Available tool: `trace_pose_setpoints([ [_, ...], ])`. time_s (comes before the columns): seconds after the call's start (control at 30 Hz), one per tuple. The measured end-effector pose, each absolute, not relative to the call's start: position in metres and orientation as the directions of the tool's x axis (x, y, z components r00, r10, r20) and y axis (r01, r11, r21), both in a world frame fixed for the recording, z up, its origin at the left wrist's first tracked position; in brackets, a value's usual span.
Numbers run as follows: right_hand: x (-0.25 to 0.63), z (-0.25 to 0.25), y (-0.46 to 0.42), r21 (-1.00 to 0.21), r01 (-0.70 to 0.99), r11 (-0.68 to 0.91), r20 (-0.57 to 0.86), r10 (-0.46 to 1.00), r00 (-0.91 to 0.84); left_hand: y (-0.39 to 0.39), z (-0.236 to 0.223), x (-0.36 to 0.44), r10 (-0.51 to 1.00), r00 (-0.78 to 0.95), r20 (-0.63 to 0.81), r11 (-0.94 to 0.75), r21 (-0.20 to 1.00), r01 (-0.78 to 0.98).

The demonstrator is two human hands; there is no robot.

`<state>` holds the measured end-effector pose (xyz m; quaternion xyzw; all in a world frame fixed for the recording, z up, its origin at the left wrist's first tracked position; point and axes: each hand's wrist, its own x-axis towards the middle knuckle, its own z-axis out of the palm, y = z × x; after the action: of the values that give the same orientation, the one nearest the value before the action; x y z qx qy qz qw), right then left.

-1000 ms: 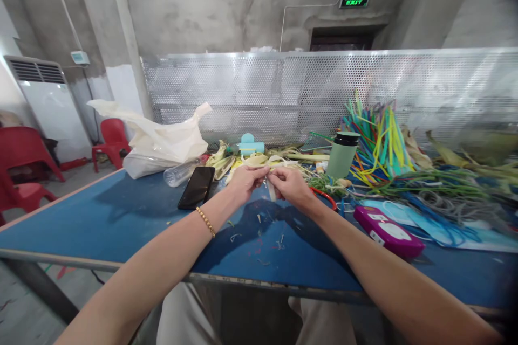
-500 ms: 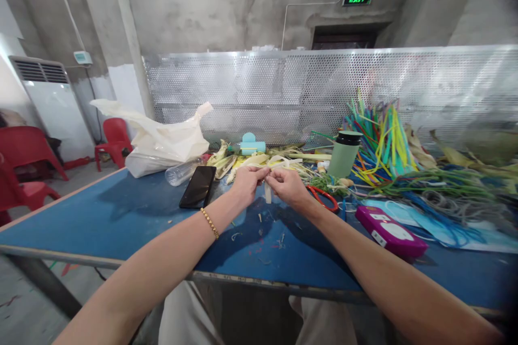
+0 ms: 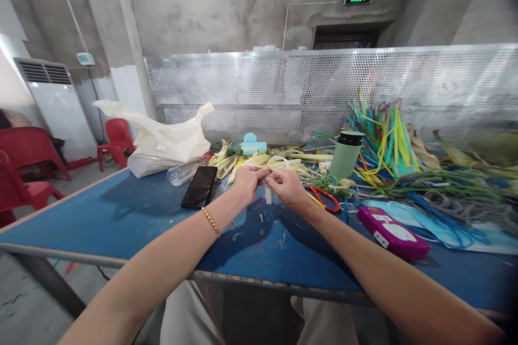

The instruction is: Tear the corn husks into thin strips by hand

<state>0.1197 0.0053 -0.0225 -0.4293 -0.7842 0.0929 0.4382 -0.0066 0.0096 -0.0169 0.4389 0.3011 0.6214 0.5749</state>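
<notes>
My left hand (image 3: 246,182) and my right hand (image 3: 288,185) meet above the middle of the table, fingertips pinched together. A pale, flat strip of corn husk (image 3: 268,194) hangs down from between them; its upper part is hidden by the fingers. Just behind the hands lie loose pale husks (image 3: 259,160). A black phone (image 3: 199,187) rests to the left of my left hand. By my right wrist is a pair of red-handled scissors (image 3: 328,200), partly covered by the forearm.
A white plastic bag (image 3: 168,143) and a clear bottle (image 3: 184,172) stand at the left. On the right are a green tumbler (image 3: 346,155), bundled coloured strips (image 3: 394,143), a purple box (image 3: 392,233) and blue face masks (image 3: 441,223). Small scraps lie on the blue tabletop (image 3: 141,226).
Both hands stay pinched at nearly the same spot with the husk strip between them. The view has shifted slightly, and a little more of the scissors shows by my right wrist.
</notes>
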Motion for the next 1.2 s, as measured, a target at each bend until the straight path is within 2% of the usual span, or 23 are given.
trace_pose_setpoints([
  [0.43, 0.117, -0.026, 0.002, -0.513, 0.591, 0.622, 0.618, 0.746, -0.249, 0.008, -0.016, -0.007, 0.987, 0.011, 0.161, -0.143, 0.903, -0.406],
  [0.7, 0.120, -0.031, 0.011, -0.547, 0.558, 0.624, 0.628, 0.747, -0.219, 0.008, -0.015, -0.006, 0.976, 0.126, 0.179, -0.106, 0.890, -0.443],
  [0.83, 0.120, -0.032, 0.012, -0.557, 0.547, 0.625, 0.624, 0.749, -0.220, 0.005, -0.016, -0.004, 0.980, 0.095, 0.174, -0.111, 0.879, -0.463],
  [1.2, 0.115, -0.030, 0.007, -0.539, 0.542, 0.644, 0.642, 0.731, -0.230, 0.010, -0.025, -0.005, 0.979, 0.069, 0.191, -0.154, 0.919, -0.362],
])
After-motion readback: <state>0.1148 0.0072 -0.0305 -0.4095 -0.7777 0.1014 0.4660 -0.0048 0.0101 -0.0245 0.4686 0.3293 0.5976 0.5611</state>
